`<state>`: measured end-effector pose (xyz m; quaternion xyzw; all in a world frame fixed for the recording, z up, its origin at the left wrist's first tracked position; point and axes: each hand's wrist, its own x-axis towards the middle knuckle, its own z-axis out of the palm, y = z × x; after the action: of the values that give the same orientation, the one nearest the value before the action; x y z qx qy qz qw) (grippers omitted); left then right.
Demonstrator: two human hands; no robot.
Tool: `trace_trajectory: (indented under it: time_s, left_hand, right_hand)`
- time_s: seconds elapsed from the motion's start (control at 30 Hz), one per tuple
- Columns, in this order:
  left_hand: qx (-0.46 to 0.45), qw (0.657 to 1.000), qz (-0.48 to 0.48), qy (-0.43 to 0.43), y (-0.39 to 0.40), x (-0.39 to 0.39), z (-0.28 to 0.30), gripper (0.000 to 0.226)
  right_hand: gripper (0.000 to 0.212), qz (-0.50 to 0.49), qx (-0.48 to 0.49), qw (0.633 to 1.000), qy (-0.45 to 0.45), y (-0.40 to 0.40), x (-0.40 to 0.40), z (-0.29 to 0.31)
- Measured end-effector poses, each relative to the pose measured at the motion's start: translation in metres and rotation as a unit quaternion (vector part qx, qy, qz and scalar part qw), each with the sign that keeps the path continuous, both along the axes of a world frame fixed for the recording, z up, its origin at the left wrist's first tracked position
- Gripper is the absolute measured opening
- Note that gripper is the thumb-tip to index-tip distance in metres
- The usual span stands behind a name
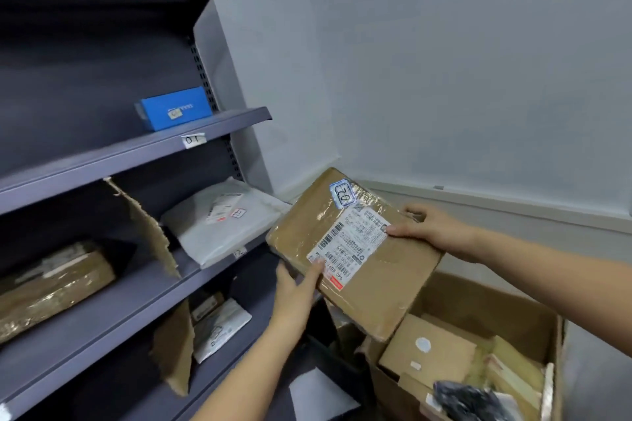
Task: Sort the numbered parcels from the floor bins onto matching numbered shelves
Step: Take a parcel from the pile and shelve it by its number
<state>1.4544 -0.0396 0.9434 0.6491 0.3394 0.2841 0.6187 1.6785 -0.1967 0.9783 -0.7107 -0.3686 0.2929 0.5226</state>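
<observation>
Parcel [355, 249], brown, tagged 02, held above bin [478, 345], long axis aimed at shelf [191, 270]. Left hand [294, 297] pinches near edge; right hand [431, 229] grips far edge. Shelf tag [240, 252] blurred, probably 02; left hand nearer it.

Looks like a parcel storeroom: grey metal shelves [136, 154] with number tags [193, 140], cardboard bin [485, 304] of packages on the right.
</observation>
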Motion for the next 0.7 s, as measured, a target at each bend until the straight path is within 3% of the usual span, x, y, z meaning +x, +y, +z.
trace_trajectory:
  time_s: [0.07, 0.13, 0.2, 0.3, 0.43, 0.7]
  left_hand:
    - [0.031, 0.998, 0.056, 0.027, 0.013, -0.025, 0.005, 0.089]
    - [0.045, 0.994, 0.086, 0.049, 0.022, -0.049, 0.01, 0.105]
    - [0.06, 0.992, 0.094, 0.063, 0.028, -0.067, 0.016, 0.085]
    - [0.043, 0.996, 0.038, 0.063, 0.038, -0.087, 0.022, 0.063]
    - [-0.002, 0.997, -0.051, 0.066, 0.033, -0.097, 0.024, 0.063]
    - [0.008, 0.998, -0.022, 0.063, 0.036, -0.094, 0.02, 0.054]
  right_hand:
    - [0.097, 0.026, -0.035, 0.999, -0.028, 0.006, -0.011, 0.007]
    - [0.096, 0.064, -0.062, 0.995, -0.045, 0.01, -0.022, 0.016]
    - [0.081, 0.104, -0.079, 0.99, -0.046, 0.013, -0.031, 0.025]
    - [0.075, 0.155, -0.099, 0.98, -0.072, 0.018, -0.041, 0.036]
    - [0.057, 0.198, -0.104, 0.971, -0.078, 0.031, -0.045, 0.04]
    - [0.069, 0.246, -0.119, 0.958, -0.083, 0.057, -0.037, 0.037]
